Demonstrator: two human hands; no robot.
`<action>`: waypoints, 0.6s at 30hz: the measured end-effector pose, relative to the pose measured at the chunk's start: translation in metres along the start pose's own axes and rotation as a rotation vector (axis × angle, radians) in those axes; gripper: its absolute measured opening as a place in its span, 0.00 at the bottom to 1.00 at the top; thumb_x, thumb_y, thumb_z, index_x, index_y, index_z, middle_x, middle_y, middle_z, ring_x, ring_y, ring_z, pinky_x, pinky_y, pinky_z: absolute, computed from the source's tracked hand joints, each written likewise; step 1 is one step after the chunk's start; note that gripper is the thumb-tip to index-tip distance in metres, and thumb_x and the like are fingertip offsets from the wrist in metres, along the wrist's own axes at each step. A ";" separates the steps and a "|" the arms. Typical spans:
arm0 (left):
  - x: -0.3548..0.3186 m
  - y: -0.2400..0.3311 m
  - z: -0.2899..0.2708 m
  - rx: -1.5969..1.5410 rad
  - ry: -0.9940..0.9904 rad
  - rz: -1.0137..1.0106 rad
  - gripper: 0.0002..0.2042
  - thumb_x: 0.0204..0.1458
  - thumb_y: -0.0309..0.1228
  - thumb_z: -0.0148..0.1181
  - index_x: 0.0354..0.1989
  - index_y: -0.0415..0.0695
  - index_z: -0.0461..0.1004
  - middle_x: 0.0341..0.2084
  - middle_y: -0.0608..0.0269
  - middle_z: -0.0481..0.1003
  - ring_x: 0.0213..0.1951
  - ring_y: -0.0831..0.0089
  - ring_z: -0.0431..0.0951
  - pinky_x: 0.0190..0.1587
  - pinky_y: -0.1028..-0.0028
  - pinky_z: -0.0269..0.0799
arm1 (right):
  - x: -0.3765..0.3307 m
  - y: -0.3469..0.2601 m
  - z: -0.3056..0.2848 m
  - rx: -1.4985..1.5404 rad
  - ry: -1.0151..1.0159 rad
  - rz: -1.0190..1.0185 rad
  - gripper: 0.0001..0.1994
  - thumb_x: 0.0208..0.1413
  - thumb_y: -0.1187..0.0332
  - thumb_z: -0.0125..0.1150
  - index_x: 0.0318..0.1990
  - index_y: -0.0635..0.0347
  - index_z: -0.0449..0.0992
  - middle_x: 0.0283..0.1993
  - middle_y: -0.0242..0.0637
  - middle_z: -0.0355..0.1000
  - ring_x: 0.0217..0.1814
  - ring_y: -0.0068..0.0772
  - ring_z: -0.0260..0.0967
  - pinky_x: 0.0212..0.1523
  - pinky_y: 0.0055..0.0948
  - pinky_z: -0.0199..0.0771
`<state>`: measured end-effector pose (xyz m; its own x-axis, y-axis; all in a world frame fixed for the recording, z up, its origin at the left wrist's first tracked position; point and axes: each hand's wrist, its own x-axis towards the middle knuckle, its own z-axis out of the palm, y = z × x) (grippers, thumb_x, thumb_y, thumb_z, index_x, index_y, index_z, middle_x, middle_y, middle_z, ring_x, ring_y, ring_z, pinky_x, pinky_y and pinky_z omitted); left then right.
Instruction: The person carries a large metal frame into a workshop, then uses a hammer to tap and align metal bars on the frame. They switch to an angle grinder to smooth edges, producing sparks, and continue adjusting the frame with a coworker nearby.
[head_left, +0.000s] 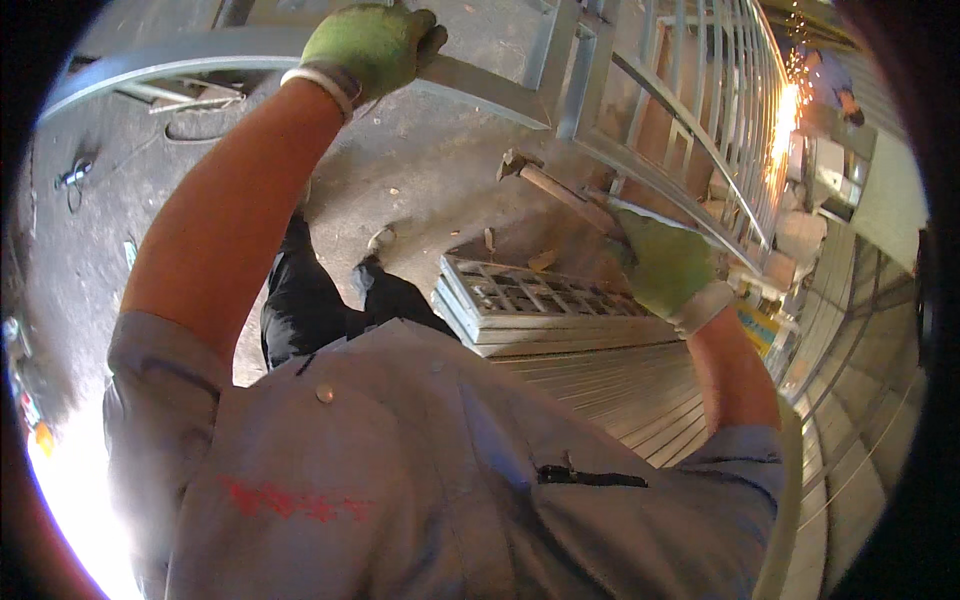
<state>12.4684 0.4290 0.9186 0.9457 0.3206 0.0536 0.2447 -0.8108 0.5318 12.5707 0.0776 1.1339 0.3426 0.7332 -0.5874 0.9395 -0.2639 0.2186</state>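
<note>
My left hand [368,48], in a green work glove, is closed over the top of a grey metal frame [480,90]. In my right hand [668,262], gloved the same way, is a hammer [560,190] gripped by its wooden handle. The hammer's head points up and to the left, beside the frame's lower rail and apart from it. Right of the hammer, the frame joins a section of close-set upright metal bars [690,90].
A stack of metal grilles [550,305] and long metal bars [625,385] lies in front of me. Bright sparks [785,125] fly at the far right near another person [832,85]. A clamp-like tool [74,175] lies on the concrete floor at left.
</note>
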 end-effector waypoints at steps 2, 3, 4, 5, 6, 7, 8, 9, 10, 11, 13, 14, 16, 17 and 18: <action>-0.004 0.002 0.002 0.032 -0.050 -0.032 0.18 0.68 0.48 0.55 0.40 0.49 0.85 0.37 0.47 0.86 0.43 0.42 0.86 0.50 0.43 0.80 | 0.002 0.005 -0.011 -0.002 -0.035 0.046 0.18 0.73 0.52 0.61 0.59 0.53 0.80 0.47 0.49 0.85 0.51 0.60 0.84 0.52 0.58 0.81; -0.005 0.000 0.004 0.033 -0.010 -0.012 0.17 0.67 0.47 0.56 0.40 0.49 0.85 0.36 0.47 0.86 0.42 0.40 0.86 0.48 0.42 0.80 | 0.007 0.007 -0.018 -0.026 -0.039 0.094 0.20 0.74 0.49 0.59 0.60 0.52 0.79 0.47 0.49 0.85 0.52 0.61 0.84 0.54 0.60 0.81; -0.010 -0.003 0.006 0.041 -0.009 -0.013 0.17 0.68 0.47 0.56 0.40 0.49 0.84 0.36 0.47 0.86 0.41 0.40 0.86 0.48 0.42 0.80 | 0.012 0.004 -0.020 -0.041 -0.144 0.088 0.19 0.75 0.49 0.58 0.60 0.52 0.79 0.47 0.48 0.85 0.50 0.60 0.84 0.52 0.59 0.82; -0.014 -0.007 0.008 0.049 -0.007 -0.013 0.17 0.68 0.48 0.56 0.40 0.48 0.84 0.36 0.47 0.86 0.41 0.40 0.86 0.48 0.42 0.80 | 0.020 0.001 -0.022 -0.085 -0.189 0.105 0.19 0.75 0.50 0.58 0.59 0.52 0.79 0.46 0.47 0.85 0.48 0.60 0.85 0.51 0.59 0.83; -0.019 -0.011 0.011 0.058 -0.006 -0.013 0.17 0.68 0.48 0.55 0.40 0.48 0.84 0.36 0.47 0.86 0.41 0.40 0.85 0.48 0.42 0.80 | 0.028 -0.004 -0.020 -0.102 -0.185 0.055 0.18 0.75 0.50 0.57 0.59 0.52 0.79 0.46 0.47 0.86 0.47 0.59 0.85 0.49 0.59 0.83; -0.025 -0.016 0.015 0.085 -0.049 -0.039 0.18 0.68 0.48 0.55 0.40 0.48 0.84 0.36 0.47 0.86 0.42 0.40 0.85 0.48 0.43 0.80 | 0.037 -0.010 -0.017 -0.154 -0.239 0.100 0.18 0.75 0.51 0.57 0.58 0.53 0.79 0.45 0.47 0.86 0.46 0.59 0.85 0.48 0.58 0.83; -0.026 -0.018 0.017 0.071 -0.033 -0.039 0.18 0.68 0.47 0.54 0.40 0.48 0.84 0.36 0.47 0.86 0.42 0.40 0.86 0.49 0.43 0.80 | 0.047 -0.014 -0.017 -0.179 -0.245 0.077 0.18 0.76 0.51 0.56 0.57 0.53 0.79 0.44 0.47 0.86 0.44 0.59 0.85 0.46 0.58 0.84; -0.030 -0.020 0.021 0.057 -0.016 -0.039 0.18 0.68 0.47 0.54 0.40 0.48 0.85 0.36 0.47 0.86 0.42 0.40 0.86 0.49 0.43 0.80 | 0.055 -0.018 -0.016 -0.207 -0.223 0.042 0.18 0.76 0.51 0.56 0.56 0.54 0.79 0.44 0.47 0.86 0.43 0.58 0.86 0.45 0.58 0.84; -0.031 -0.022 0.023 0.051 0.000 -0.033 0.18 0.68 0.47 0.54 0.40 0.48 0.85 0.36 0.47 0.86 0.42 0.40 0.86 0.49 0.43 0.80 | 0.064 -0.023 -0.014 -0.222 -0.252 0.069 0.16 0.75 0.52 0.57 0.54 0.54 0.79 0.43 0.47 0.85 0.43 0.59 0.85 0.45 0.58 0.83; -0.030 -0.022 0.025 0.064 -0.022 -0.066 0.17 0.68 0.47 0.55 0.41 0.49 0.85 0.37 0.47 0.87 0.43 0.41 0.86 0.50 0.43 0.80 | 0.070 -0.028 -0.013 -0.239 -0.252 0.085 0.15 0.74 0.52 0.59 0.53 0.54 0.79 0.42 0.47 0.85 0.43 0.60 0.84 0.45 0.58 0.82; -0.030 -0.023 0.029 0.026 -0.013 -0.050 0.18 0.68 0.47 0.54 0.41 0.48 0.85 0.38 0.48 0.87 0.43 0.41 0.86 0.51 0.43 0.80 | 0.077 -0.036 -0.013 -0.274 -0.260 0.088 0.14 0.73 0.53 0.60 0.50 0.54 0.79 0.40 0.47 0.84 0.43 0.60 0.83 0.45 0.58 0.81; -0.031 -0.024 0.031 0.007 -0.008 -0.042 0.18 0.68 0.47 0.54 0.41 0.48 0.85 0.38 0.48 0.87 0.44 0.41 0.86 0.51 0.44 0.80 | 0.078 -0.041 -0.013 -0.292 -0.269 0.076 0.15 0.73 0.53 0.60 0.50 0.54 0.79 0.40 0.47 0.84 0.43 0.60 0.84 0.45 0.57 0.82; -0.030 -0.027 0.033 0.019 -0.028 -0.068 0.18 0.68 0.47 0.54 0.41 0.48 0.85 0.39 0.48 0.87 0.44 0.41 0.87 0.52 0.44 0.80 | 0.084 -0.047 -0.019 -0.291 -0.292 0.070 0.15 0.73 0.53 0.59 0.50 0.55 0.79 0.40 0.47 0.84 0.43 0.59 0.84 0.45 0.57 0.82; -0.030 -0.030 0.033 0.025 -0.038 -0.081 0.18 0.68 0.47 0.54 0.41 0.48 0.85 0.39 0.47 0.87 0.44 0.42 0.87 0.52 0.45 0.80 | 0.089 -0.050 -0.022 -0.271 -0.308 0.077 0.15 0.73 0.53 0.59 0.50 0.55 0.79 0.40 0.47 0.84 0.43 0.59 0.84 0.45 0.57 0.82; -0.030 -0.032 0.032 0.031 -0.048 -0.094 0.18 0.68 0.47 0.54 0.41 0.48 0.86 0.39 0.47 0.87 0.45 0.42 0.87 0.52 0.45 0.80 | 0.095 -0.051 -0.026 -0.259 -0.331 0.086 0.15 0.73 0.52 0.59 0.50 0.55 0.79 0.40 0.47 0.85 0.43 0.58 0.85 0.45 0.57 0.82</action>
<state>12.4392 0.4300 0.8725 0.9273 0.3726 -0.0365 0.3386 -0.7930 0.5064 12.5548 0.1768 1.0873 0.4424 0.4640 -0.7675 0.8896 -0.1183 0.4412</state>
